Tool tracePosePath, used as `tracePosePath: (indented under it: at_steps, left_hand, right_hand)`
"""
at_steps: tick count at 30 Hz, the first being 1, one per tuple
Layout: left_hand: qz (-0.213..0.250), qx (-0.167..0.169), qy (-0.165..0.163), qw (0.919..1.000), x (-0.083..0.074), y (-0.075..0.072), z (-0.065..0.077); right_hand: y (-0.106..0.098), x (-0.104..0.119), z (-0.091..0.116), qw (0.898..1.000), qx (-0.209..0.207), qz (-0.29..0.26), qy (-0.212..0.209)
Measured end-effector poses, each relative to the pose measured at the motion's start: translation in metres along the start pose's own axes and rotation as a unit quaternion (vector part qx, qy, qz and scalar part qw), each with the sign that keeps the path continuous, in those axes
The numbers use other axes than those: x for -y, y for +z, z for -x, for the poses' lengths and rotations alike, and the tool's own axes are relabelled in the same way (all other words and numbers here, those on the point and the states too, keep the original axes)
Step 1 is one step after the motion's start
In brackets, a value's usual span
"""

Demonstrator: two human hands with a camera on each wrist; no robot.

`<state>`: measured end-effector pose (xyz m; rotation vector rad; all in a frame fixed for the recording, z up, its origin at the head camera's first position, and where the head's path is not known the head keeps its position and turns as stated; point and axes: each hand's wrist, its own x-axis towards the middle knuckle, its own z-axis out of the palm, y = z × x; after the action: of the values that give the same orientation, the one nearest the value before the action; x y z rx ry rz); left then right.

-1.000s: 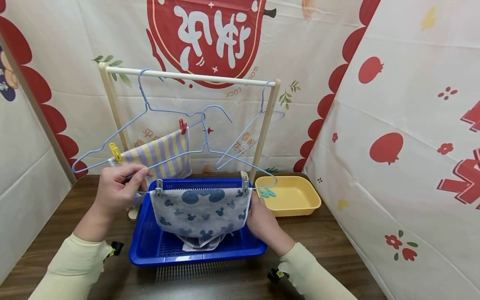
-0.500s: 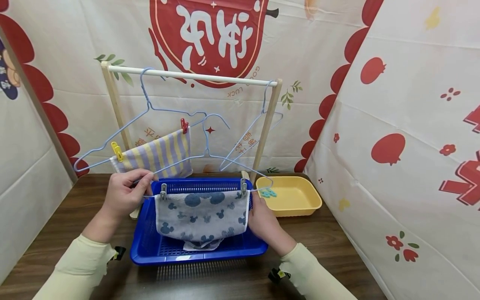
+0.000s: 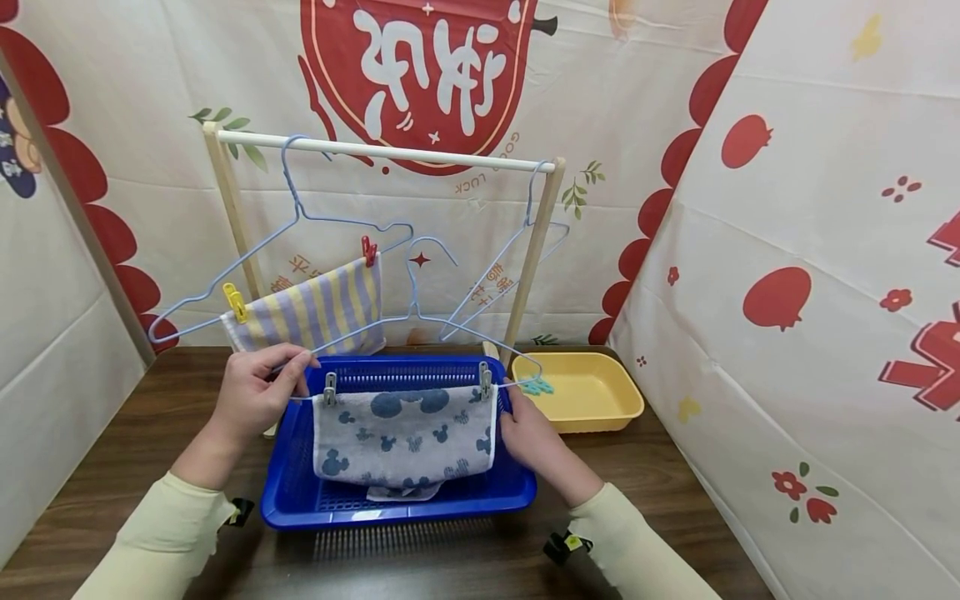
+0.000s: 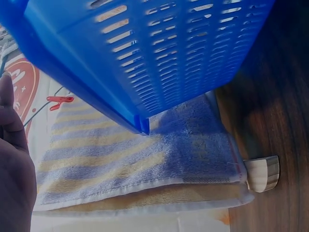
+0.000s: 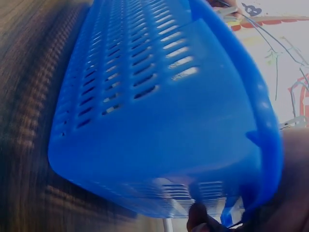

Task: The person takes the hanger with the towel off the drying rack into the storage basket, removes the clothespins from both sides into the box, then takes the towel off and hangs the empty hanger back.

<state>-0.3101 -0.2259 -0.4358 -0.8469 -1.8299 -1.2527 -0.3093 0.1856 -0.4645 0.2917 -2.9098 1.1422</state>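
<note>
My left hand [image 3: 258,392] pinches the left side of a blue wire hanger [image 3: 348,335] between thumb and fingers. Two grey clothespins [image 3: 329,389] clip a grey towel [image 3: 405,433] with dark mouse-head shapes along the hanger's bottom wire. It hangs over a blue plastic basket [image 3: 288,500], with a pale bit of cloth showing below it. My right hand [image 3: 536,437] is at the towel's right edge beside the basket rim, fingertips just under the wire. In the right wrist view, fingertips [image 5: 197,216] show past the basket's corner; I cannot tell whether they grip anything.
Behind stands a rack [image 3: 390,152] with a white bar. On it hang another hanger with a striped towel [image 3: 322,304], held by yellow and red clothespins, and a bare blue hanger [image 3: 487,287]. A yellow tray [image 3: 592,392] with teal clips [image 3: 536,386] sits right of the basket.
The left hand has moved right and a little down, and the hanger with the grey towel has sunk lower over the basket. The right hand has shifted slightly right.
</note>
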Motion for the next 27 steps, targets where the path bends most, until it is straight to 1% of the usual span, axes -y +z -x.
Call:
tracePosePath:
  at_steps: [2,5,7,9,11,13,15,17,19,21,24,27]
  left_hand:
    - [0.003,0.007,-0.008,0.9999,0.002,-0.001,0.002]
    - [0.002,0.013,-0.017,0.9998,0.002,-0.002,0.003]
    - [0.0,0.014,-0.017,0.9998,0.001,-0.003,0.002]
    - [-0.001,0.01,-0.012,0.9999,0.001,-0.003,0.002]
    - [-0.002,0.006,-0.006,1.0,0.0,-0.003,0.002]
    - [-0.004,0.003,-0.004,1.0,0.001,-0.002,0.002]
    - [-0.006,0.0,-0.002,1.0,0.001,-0.001,0.002]
    - [-0.01,-0.004,0.003,0.9999,0.001,-0.001,0.002]
    - [-0.013,-0.008,0.006,0.9999,0.001,0.0,0.002]
    - [-0.015,-0.01,0.008,0.9998,0.0,0.0,0.002]
    - [-0.015,-0.01,0.01,0.9998,-0.002,0.001,0.001]
    - [-0.014,-0.009,0.011,0.9998,-0.003,0.002,0.001]
  right_hand:
    - [-0.002,0.001,0.0,1.0,0.011,-0.006,0.015]
    - [-0.007,0.004,0.002,1.0,0.017,0.013,0.022]
    - [-0.012,0.007,0.005,0.999,0.016,0.043,0.021]
    - [-0.019,0.012,0.008,0.996,0.013,0.092,0.009]
    - [-0.028,0.019,0.013,0.989,0.012,0.145,0.003]
    - [-0.039,0.027,0.02,0.983,0.013,0.185,0.002]
    - [-0.049,0.036,0.027,0.98,0.013,0.198,0.007]
    - [-0.058,0.046,0.033,0.982,0.001,0.19,0.003]
    - [-0.063,0.055,0.037,0.985,-0.023,0.17,-0.016]
    - [-0.065,0.063,0.04,0.985,-0.051,0.158,-0.049]
    - [-0.065,0.071,0.041,0.979,-0.086,0.15,-0.105]
    - [-0.061,0.073,0.037,0.972,-0.097,0.144,-0.156]
